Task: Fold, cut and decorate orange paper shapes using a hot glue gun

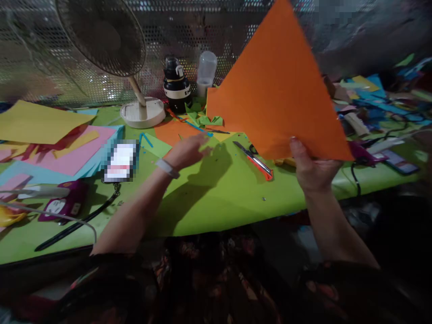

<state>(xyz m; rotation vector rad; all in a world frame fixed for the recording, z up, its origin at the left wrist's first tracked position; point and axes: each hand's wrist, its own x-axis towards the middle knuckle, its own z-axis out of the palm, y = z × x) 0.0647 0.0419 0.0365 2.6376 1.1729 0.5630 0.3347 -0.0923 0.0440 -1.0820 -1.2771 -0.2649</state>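
My right hand (313, 168) grips a large orange sheet of paper (280, 90) by its lower corner, thumb on the near face and the other fingers behind it. The sheet is raised and tilted above the table. My left hand (189, 150), with a pale band at the wrist, hovers over the green tabletop (209, 198). Its fingers are a little blurred but look apart, with nothing visible in them. Between the hands lies a cutter knife (254, 162) with an orange-red end. Beyond the left hand are green paper scraps (205, 120) and another orange piece (168, 132).
A fan (143, 112) stands at the back left, beside a black bottle (177, 87) and a clear bottle (207, 67). Coloured sheets (84, 150), a lit phone (120, 161) and a purple device (69, 200) with cables occupy the left. Paper scraps (367, 99) and another phone (401, 162) lie at right.
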